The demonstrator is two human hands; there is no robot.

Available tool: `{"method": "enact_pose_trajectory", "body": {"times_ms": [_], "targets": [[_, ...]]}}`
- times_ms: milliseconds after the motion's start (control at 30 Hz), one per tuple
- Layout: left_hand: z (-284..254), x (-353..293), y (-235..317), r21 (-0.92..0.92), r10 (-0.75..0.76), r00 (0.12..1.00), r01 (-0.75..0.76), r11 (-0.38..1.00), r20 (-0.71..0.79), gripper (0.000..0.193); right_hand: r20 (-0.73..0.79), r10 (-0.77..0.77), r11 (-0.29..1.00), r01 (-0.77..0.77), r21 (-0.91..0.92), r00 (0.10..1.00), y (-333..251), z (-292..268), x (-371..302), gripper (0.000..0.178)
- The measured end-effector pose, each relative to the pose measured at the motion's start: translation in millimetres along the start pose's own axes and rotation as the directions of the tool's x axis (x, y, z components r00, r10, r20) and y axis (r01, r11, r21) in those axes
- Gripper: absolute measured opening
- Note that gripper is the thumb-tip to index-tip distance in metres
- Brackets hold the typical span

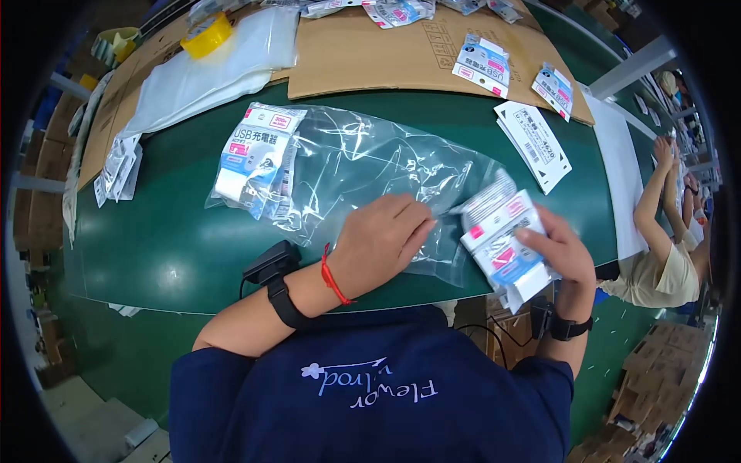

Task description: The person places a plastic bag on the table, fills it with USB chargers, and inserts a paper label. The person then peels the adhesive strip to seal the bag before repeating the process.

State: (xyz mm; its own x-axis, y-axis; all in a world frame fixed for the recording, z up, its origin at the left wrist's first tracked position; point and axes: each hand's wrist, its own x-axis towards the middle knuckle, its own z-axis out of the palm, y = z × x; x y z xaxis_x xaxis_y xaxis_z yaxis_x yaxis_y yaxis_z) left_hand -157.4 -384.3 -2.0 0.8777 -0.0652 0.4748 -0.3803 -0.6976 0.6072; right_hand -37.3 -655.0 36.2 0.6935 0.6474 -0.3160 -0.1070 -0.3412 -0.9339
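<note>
A large clear plastic bag (363,158) lies across the green table with several white-and-blue charger packs (255,158) inside its left end. At the bag's right end, my left hand (386,235) is closed, its fingers pinching the film near the opening. My right hand (562,245) grips a small bundle of the same charger packs (505,245), thumb on top, just beside that opening. The bundle is tilted and slightly blurred; how many packs it has I cannot tell.
Printed white labels (534,145) lie right of the bag. Behind, a cardboard sheet (363,54) bears loose charger packs (482,65). Flat clear bags (208,85) with a yellow tape roll (207,35) lie at the far left, near folded paper slips (120,171). Another person (664,231) works at right.
</note>
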Motion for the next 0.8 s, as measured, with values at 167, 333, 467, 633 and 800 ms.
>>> {"method": "enact_pose_trajectory", "body": {"times_ms": [167,333,467,633,800], "targets": [[-5.4,-0.7,8.2,0.057,0.11,0.994,-0.11,0.992,0.009,0.011,0.237,0.099,0.987,-0.065,-0.149,0.966,-12.8,32.3,27.4,0.038],[-12.3,-3.8,15.0,0.105,0.189,0.982,-0.191,0.976,0.025,0.013,0.39,0.108,0.988,-0.056,-0.143,0.914,-25.5,61.0,61.9,0.039],[-10.5,-9.3,17.7,-0.032,0.274,0.96,-0.276,0.961,-0.05,0.011,0.349,0.038,0.997,-0.011,-0.079,0.936,-22.8,85.7,80.5,0.039],[-30.3,-45.6,29.8,-0.55,-0.069,0.93,0.273,0.789,0.362,0.015,0.292,0.09,0.985,-0.128,0.112,0.952,-26.1,93.9,84.2,0.04],[-12.6,-53.5,31.9,-0.239,-0.105,0.22,0.946,-0.217,0.97,0.031,0.373,0.134,0.967,-0.203,0.151,0.918,-25.6,107.1,95.7,0.039]]}}
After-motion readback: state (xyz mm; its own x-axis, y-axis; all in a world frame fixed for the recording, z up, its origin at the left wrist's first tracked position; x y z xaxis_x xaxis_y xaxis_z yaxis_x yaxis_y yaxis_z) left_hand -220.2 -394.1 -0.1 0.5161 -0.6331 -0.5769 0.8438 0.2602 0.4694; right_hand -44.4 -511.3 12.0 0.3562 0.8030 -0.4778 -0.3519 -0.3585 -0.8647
